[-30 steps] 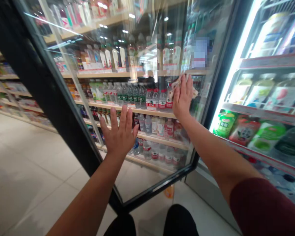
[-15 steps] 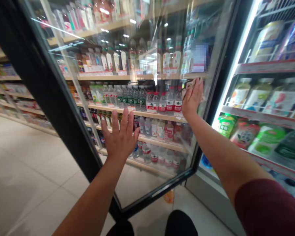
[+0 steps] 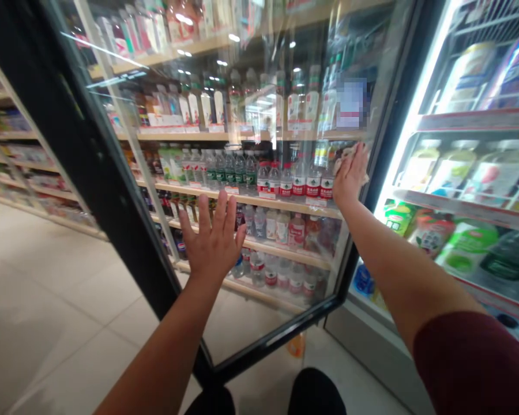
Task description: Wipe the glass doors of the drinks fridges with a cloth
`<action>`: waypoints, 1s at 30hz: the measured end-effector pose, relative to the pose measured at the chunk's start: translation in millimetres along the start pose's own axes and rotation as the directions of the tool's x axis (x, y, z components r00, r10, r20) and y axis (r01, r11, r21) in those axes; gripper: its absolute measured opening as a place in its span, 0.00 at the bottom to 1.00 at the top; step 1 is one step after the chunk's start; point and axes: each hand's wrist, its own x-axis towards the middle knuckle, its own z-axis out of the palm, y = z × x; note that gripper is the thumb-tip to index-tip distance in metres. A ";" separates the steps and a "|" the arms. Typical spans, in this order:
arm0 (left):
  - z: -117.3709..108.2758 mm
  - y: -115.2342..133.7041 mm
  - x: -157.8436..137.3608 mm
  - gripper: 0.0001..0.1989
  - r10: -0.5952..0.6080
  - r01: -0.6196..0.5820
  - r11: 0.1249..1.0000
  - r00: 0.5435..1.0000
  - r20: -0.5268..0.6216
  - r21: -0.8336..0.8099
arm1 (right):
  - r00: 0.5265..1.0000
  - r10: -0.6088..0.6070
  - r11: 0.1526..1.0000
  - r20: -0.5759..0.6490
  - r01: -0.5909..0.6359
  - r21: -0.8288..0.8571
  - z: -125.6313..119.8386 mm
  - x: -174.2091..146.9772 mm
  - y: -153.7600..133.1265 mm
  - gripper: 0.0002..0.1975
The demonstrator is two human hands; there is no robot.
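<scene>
A glass cooler door (image 3: 259, 323) with a black frame stands swung out in front of me. My left hand (image 3: 214, 239) lies spread on the lower middle of the pane, fingers apart, holding nothing. Near the pane's right side, my right hand (image 3: 352, 176) presses a crumpled pale cloth with dark patches (image 3: 342, 161) to the glass. The cloth pokes out around the fingers; the rest of it is hidden under the hand. Just above that hand is a blurred-out patch (image 3: 351, 104) on the glass.
Through the pane show store shelves (image 3: 242, 136) of bottled drinks. To the right, the lit cooler (image 3: 471, 207) holds bottles and cans on wire shelves. An orange object (image 3: 296, 344) stands on the floor past the door's bottom edge. More shelving (image 3: 30, 150) runs along the left.
My right hand has slid the cloth a little to the right and slightly down across the glass. The left hand stays in about the same place.
</scene>
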 end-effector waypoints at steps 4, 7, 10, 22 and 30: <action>-0.3 0.7 -0.1 0.40 -0.013 0.013 1.000 1.000 0.007 -0.024 | 0.996 0.085 0.995 0.039 -0.083 -0.062 -15.3 -46.6 9.8 0.37; 0.0 0.7 -0.6 0.39 -0.018 0.018 0.999 1.000 0.010 -0.041 | 0.980 0.196 0.972 0.033 -0.190 -0.142 -16.9 -54.1 7.9 0.35; 0.9 -0.1 -0.7 0.38 -0.021 0.021 0.999 1.000 0.008 -0.049 | 0.984 0.175 0.976 0.022 -0.170 -0.139 -7.4 -28.9 -8.1 0.36; 1.8 -1.8 -0.7 0.40 0.006 -0.009 0.998 0.999 0.043 0.070 | 0.980 0.020 0.986 0.200 0.014 -0.166 -5.7 -49.5 -69.8 0.33; 3.2 -2.8 -1.6 0.41 0.032 -0.033 0.995 0.999 0.009 0.091 | 0.901 -0.268 0.935 0.341 0.329 -0.134 -9.0 -83.4 -107.0 0.31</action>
